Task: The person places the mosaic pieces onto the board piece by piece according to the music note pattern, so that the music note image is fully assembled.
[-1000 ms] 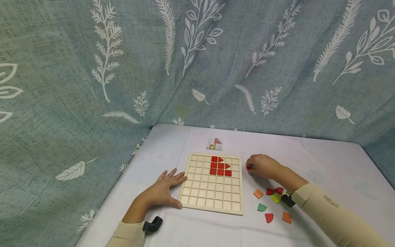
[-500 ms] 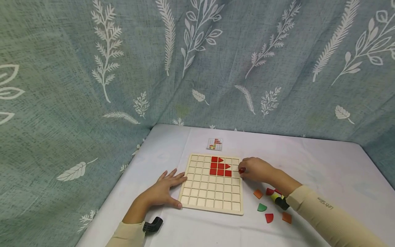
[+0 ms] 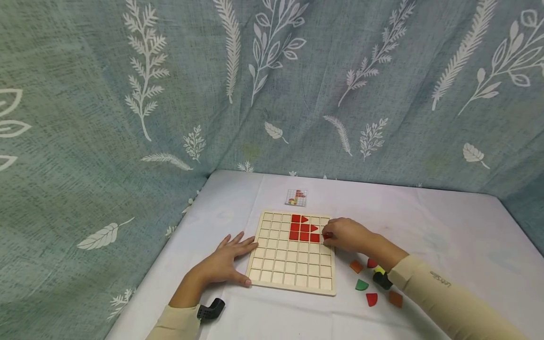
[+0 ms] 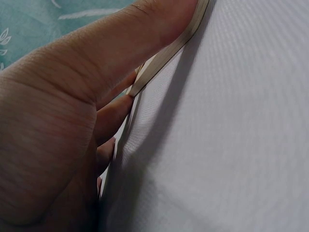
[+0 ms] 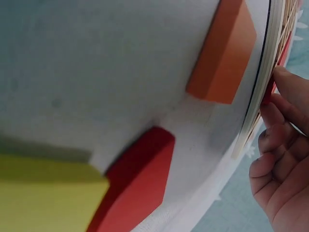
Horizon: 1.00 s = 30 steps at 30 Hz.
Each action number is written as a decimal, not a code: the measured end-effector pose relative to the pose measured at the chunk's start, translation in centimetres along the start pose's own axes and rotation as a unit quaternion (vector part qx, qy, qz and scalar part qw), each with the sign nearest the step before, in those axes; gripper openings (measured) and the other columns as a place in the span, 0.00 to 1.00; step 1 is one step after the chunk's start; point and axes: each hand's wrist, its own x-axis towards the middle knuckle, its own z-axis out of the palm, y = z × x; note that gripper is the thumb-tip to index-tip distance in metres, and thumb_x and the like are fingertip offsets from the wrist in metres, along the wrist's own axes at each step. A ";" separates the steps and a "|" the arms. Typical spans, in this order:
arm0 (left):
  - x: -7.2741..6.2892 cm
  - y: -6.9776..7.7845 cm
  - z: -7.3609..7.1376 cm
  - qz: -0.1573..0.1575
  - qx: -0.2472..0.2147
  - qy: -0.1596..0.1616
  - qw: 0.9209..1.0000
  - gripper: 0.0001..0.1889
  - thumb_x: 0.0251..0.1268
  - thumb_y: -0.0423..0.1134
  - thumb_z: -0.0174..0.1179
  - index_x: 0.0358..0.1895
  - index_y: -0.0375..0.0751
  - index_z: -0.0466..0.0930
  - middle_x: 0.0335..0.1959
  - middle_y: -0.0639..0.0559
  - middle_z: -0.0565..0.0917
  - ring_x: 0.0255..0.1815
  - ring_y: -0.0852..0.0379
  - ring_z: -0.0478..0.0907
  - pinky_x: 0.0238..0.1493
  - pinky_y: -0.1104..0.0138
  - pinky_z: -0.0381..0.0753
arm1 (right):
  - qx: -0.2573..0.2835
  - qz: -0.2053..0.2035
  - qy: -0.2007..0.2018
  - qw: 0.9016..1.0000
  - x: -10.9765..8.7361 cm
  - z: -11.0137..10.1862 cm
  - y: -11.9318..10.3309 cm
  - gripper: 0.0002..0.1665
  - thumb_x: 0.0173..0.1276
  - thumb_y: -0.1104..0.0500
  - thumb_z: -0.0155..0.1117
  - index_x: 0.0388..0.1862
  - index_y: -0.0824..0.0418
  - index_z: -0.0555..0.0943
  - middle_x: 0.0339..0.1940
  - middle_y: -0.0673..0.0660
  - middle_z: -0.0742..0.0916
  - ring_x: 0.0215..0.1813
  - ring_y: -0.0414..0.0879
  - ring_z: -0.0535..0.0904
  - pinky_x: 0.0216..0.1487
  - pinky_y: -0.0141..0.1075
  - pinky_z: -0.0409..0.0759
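A pale wooden grid board (image 3: pixel 291 268) lies on the white cloth, with red squares and two red triangles (image 3: pixel 314 228) set in its upper cells. My left hand (image 3: pixel 221 264) rests at its left side, fingers spread along the edge and thumb by the near left corner. In the left wrist view, the thumb (image 4: pixel 120 43) lies against the board's wooden rim. My right hand (image 3: pixel 348 234) pinches a small red piece (image 5: pixel 269 92) over the board's right edge, level with the lowest red row. Fingers hide most of that piece, so I cannot tell its shape.
Right of the board lie loose pieces: an orange one (image 3: pixel 356 267), a green quarter-round (image 3: pixel 361 284), a red quarter-round (image 3: pixel 371 299), an orange square (image 3: pixel 395 299) and a yellow piece (image 5: pixel 48 193) beside a red one (image 5: pixel 140 183). Behind the board lies a small pattern card (image 3: pixel 296 198).
My right hand has moved left with the red piece, from the cloth beside the board to over its right edge. My left hand has stayed in place.
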 end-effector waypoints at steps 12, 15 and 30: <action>0.0 0.0 -0.1 0.002 0.004 -0.004 1.000 0.60 0.28 0.73 0.71 0.73 0.51 0.66 0.75 0.54 0.60 0.78 0.44 0.42 0.72 0.43 0.31 | 0.007 0.021 0.001 1.000 0.2 0.4 0.1 0.05 0.64 0.57 0.69 0.38 0.53 0.86 0.34 0.42 0.82 0.36 0.38 0.75 0.44 0.37 0.79; 0.1 -0.1 0.1 0.005 0.002 -0.003 1.000 0.59 0.28 0.73 0.71 0.73 0.50 0.66 0.75 0.54 0.60 0.78 0.43 0.42 0.72 0.43 0.32 | 0.002 0.018 0.000 1.000 0.3 0.4 -0.2 0.03 0.65 0.58 0.68 0.37 0.53 0.86 0.34 0.43 0.82 0.37 0.38 0.76 0.45 0.38 0.80; 0.3 -0.2 0.2 -0.006 0.005 -0.003 1.000 0.60 0.26 0.74 0.71 0.73 0.52 0.66 0.75 0.55 0.60 0.78 0.45 0.43 0.73 0.44 0.32 | 0.004 0.034 0.002 0.999 -0.1 0.4 -1.2 0.08 0.68 0.62 0.62 0.43 0.59 0.85 0.38 0.48 0.84 0.40 0.41 0.78 0.48 0.39 0.80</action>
